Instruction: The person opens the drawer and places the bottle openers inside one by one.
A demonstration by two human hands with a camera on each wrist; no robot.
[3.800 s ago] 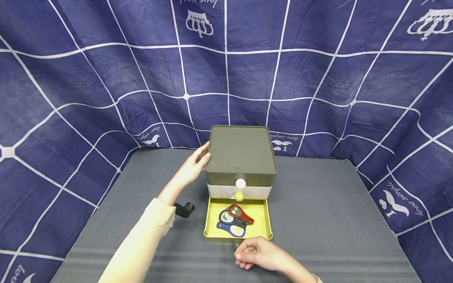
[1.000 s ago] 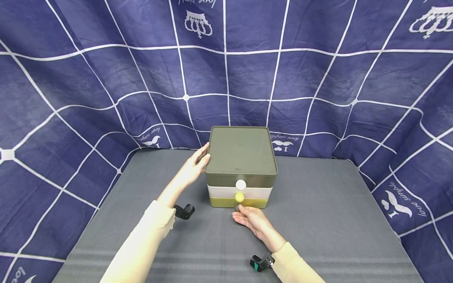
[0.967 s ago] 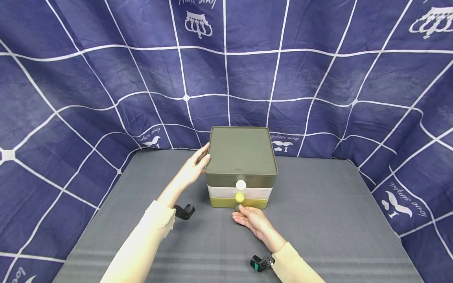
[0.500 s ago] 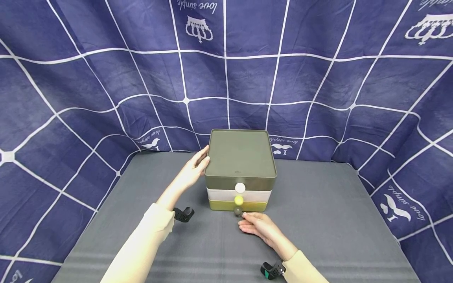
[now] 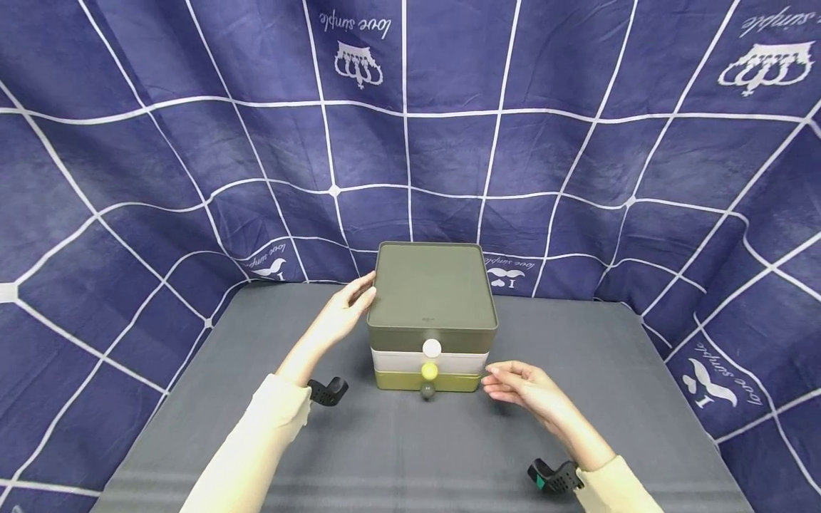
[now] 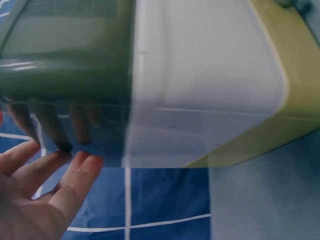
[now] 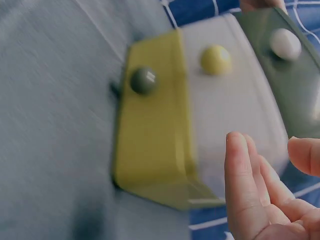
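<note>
A small chest of three stacked drawers (image 5: 432, 285) stands in the middle of the table, all its drawers pushed in. The top tier is olive green with a white knob (image 5: 432, 348), the middle one white with a yellow knob (image 5: 429, 371), the bottom one yellow with a dark knob (image 5: 427, 390). My left hand (image 5: 340, 313) is at the chest's left side, and its fingertips touch or nearly touch the green wall (image 6: 70, 65). Off the chest's front right corner, my right hand (image 5: 522, 388) holds nothing, its fingers fairly straight and apart from the drawers.
A grey cloth (image 5: 577, 356) covers the table. Behind and at both sides hangs a blue curtain (image 5: 449, 157) with white lines. Each wrist wears a black strap mount, one at the left (image 5: 328, 392) and one at the right (image 5: 554, 476).
The yellow bottom drawer, earlier pulled out with several colourful flat-handled items inside, is now pushed in. My right hand has let go of its dark knob and moved right. The left hand stays put.
</note>
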